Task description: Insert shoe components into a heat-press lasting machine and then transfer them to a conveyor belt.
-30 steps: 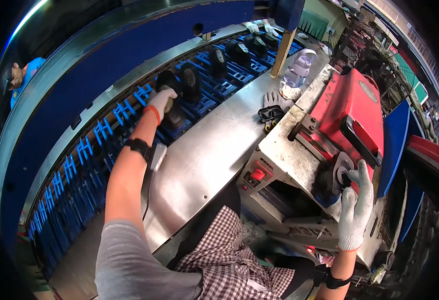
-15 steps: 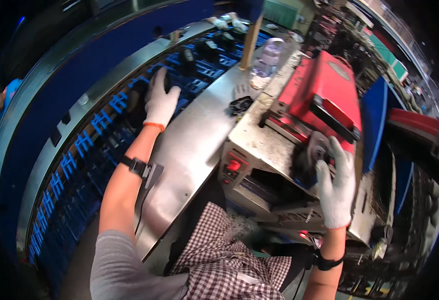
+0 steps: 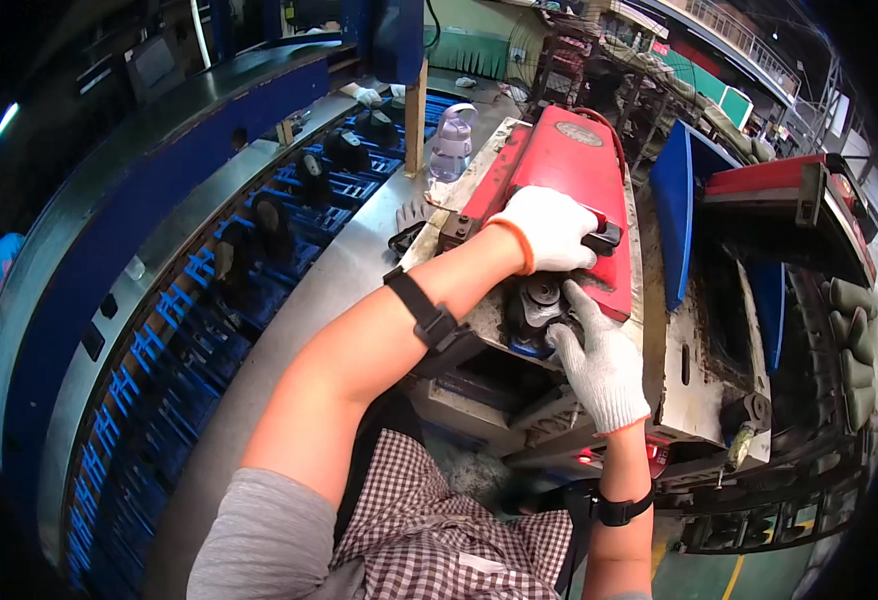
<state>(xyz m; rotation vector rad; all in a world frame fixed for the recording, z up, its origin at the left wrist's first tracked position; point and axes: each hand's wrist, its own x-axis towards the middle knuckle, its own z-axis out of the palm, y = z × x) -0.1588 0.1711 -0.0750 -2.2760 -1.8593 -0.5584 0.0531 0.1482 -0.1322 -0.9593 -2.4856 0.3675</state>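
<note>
**At the front of the red machine cover (image 3: 571, 165), left hand (image 3: 547, 228) joins right hand (image 3: 604, 370)**

Head view: the left hand has come across from the dark shoe-shaped pieces (image 3: 270, 222) on the blue slatted conveyor (image 3: 149, 345) to the cover. By my judgement, that puts the work wholly at the machine, with neither hand tending the conveyor. Its grip looks closed, fingers bent around the black handle (image 3: 609, 238); how firmly, I cannot tell.

Just below, the right hand is at the dark round-topped piece (image 3: 541, 293), which sits under the cover's near edge. Its grip is partly open, thumb and forefinger parted beside the piece; whether they touch it is unclear.

The cover's long axis runs away from the person, its far end leaning slightly left. The handle's exposed end points right, the rest hidden by the glove. The piece turns its ringed top upward; its long axis cannot be read. Farther off to the left, a lilac bottle (image 3: 450, 145) stands upright on the steel bench (image 3: 337, 255).
</note>
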